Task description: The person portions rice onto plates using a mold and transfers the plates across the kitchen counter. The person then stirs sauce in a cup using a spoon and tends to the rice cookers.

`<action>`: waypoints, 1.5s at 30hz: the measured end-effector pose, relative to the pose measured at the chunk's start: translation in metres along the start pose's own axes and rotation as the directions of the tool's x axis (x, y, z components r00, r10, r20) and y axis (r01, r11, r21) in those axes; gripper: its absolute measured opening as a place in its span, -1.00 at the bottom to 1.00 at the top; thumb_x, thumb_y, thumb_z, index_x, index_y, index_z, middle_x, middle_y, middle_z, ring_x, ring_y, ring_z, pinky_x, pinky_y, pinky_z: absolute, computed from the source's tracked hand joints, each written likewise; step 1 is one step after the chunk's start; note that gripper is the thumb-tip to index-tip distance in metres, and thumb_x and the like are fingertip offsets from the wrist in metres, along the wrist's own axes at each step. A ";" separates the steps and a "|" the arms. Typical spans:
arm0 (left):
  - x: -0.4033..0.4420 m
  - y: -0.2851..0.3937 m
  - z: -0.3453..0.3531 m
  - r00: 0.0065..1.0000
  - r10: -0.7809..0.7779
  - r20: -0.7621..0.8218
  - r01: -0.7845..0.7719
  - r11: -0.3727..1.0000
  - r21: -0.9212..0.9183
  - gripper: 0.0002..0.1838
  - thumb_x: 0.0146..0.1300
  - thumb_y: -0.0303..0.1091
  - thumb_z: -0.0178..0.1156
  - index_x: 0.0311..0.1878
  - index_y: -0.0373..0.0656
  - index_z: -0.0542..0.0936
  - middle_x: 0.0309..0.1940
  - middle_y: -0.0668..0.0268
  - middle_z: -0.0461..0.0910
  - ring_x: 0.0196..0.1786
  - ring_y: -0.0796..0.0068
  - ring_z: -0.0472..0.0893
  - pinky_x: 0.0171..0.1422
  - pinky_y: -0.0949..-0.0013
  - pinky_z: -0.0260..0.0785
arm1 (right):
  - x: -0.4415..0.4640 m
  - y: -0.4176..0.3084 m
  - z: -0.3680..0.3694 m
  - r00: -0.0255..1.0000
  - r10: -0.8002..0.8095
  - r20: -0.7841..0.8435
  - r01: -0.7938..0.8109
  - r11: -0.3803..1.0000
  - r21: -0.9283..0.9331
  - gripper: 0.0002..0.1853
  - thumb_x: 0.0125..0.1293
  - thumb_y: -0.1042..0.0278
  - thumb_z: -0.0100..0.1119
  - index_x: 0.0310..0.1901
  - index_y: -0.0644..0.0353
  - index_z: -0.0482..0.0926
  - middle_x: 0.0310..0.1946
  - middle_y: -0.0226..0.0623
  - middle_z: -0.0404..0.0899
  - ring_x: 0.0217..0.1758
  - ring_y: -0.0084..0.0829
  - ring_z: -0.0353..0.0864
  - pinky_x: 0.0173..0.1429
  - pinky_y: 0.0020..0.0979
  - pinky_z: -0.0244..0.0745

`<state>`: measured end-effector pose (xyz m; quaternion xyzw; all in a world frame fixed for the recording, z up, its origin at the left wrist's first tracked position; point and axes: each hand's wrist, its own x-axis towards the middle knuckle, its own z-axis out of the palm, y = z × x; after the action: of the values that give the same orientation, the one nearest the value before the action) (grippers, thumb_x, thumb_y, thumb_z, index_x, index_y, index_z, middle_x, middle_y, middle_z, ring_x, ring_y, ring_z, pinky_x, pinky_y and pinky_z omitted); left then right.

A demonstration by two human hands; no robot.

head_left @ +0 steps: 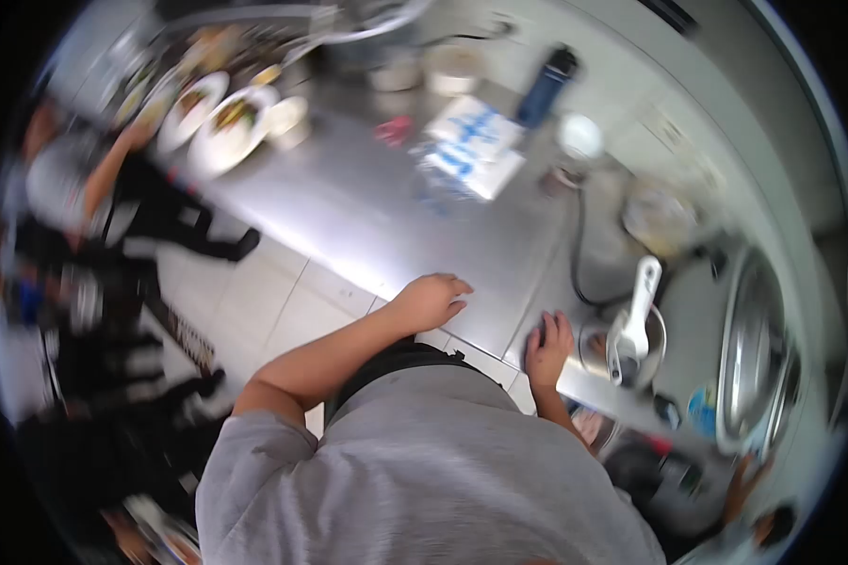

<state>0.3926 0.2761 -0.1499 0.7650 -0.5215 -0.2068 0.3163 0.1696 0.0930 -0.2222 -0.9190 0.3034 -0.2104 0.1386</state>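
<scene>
My left hand [431, 303] is over the front edge of the steel counter [367, 212], its fingers apart and nothing in them. My right hand [548, 349] rests at the counter's edge with fingers spread, holding nothing. Just right of it stands a steel pot [657, 353] with a white-handled tool [639, 306] lying across it. A black cable [578, 254] runs along the counter above my right hand. Farther back lies a white packet with blue print [471, 141], partly in clear plastic.
White plates of food [224, 151] stand at the counter's left end, near a person [75, 184]. A dark blue bottle [545, 89] and a white-topped jar [579, 138] stand by the wall. Other people are at lower left and lower right.
</scene>
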 end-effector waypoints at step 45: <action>-0.571 -0.251 0.196 -0.460 -0.865 0.203 0.241 -0.341 -0.908 -0.70 0.21 -0.32 0.11 -0.02 -0.23 0.55 -0.42 0.25 0.60 -0.42 0.45 0.56 -0.26 0.40 0.41 | 0.128 -0.719 0.587 0.156 -0.886 0.437 0.908 0.303 0.290 -0.47 0.09 0.36 0.21 0.13 0.27 0.38 0.05 0.04 0.45 0.19 -0.01 0.37 0.26 -0.19 0.29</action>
<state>0.2218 0.8181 -0.4728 0.6473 0.5787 -0.1659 0.4676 0.8982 0.6480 -0.4209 -0.9374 -0.3451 0.0144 0.0451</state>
